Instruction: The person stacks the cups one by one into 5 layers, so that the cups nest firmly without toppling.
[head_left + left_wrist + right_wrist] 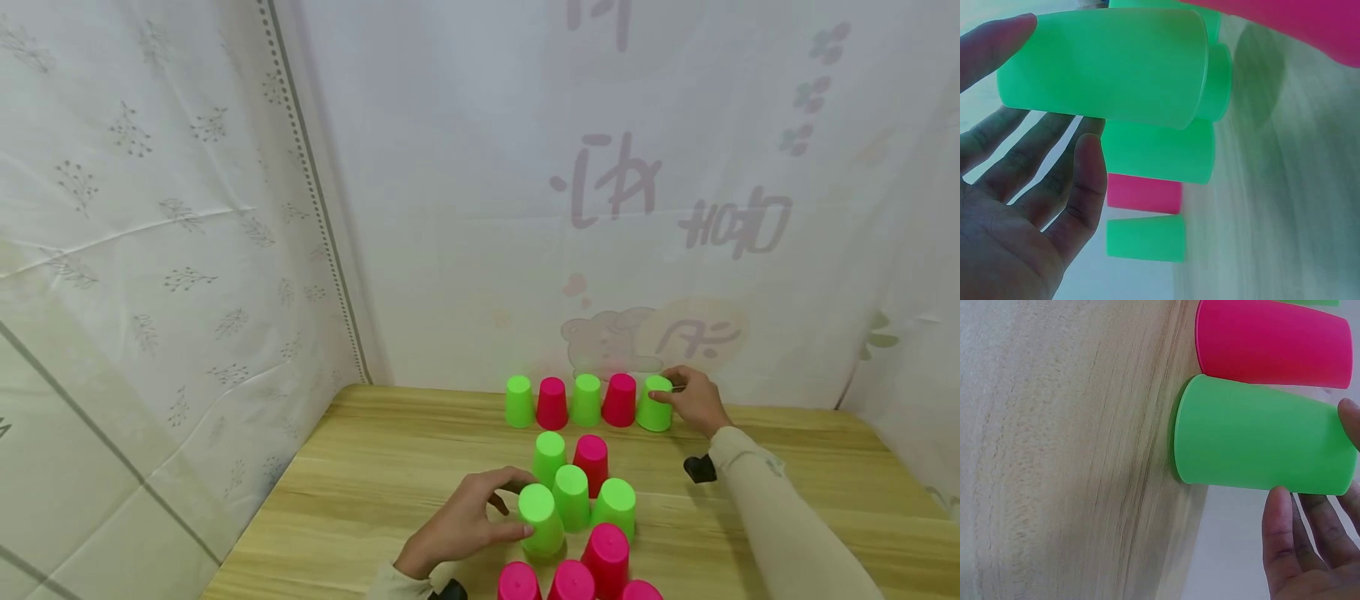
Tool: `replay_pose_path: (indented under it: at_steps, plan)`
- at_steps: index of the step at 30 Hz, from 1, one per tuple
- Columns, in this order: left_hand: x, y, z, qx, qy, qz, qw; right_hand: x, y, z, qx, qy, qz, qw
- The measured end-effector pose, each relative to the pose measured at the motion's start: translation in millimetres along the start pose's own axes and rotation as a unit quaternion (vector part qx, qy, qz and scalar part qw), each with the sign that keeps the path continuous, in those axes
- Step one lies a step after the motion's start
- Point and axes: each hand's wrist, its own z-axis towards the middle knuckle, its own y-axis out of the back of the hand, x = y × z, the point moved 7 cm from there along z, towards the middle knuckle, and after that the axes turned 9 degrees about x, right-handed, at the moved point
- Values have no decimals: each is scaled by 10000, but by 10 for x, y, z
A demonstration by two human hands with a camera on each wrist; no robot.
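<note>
My left hand (468, 517) grips an upside-down green cup (542, 525) near the front, thumb on one side and fingers on the other. The left wrist view shows the same cup from the side; whether its rim touches the table cannot be told. At the right end of the back row, my right hand (693, 400) holds another upside-down green cup (655, 406) by its upper part. In the right wrist view that green cup (1260, 437) has its rim on the table, beside a pink cup (1272, 344).
The back row also has a green cup (519, 402), a pink cup (552, 405), a green cup (586, 402) and a pink cup (619, 402). Several green and pink cups stand close by my left hand, among them a pink one (606, 558). A patterned cloth (465, 208) hangs behind the wooden table (360, 467).
</note>
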Motion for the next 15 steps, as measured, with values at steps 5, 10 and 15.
replay_pose_path:
  at_steps: [5,10,15]
  plan:
    - [-41,42,-1,34,-31,-3,10000,5,10,0,3,-39,-51,10000]
    - [-103,75,10,84,-196,62,9998,-3,14,-2,16,-90,-78,9999]
    - [-183,117,6,89,-209,52,9997,-22,-4,-13,124,-136,-69,9998]
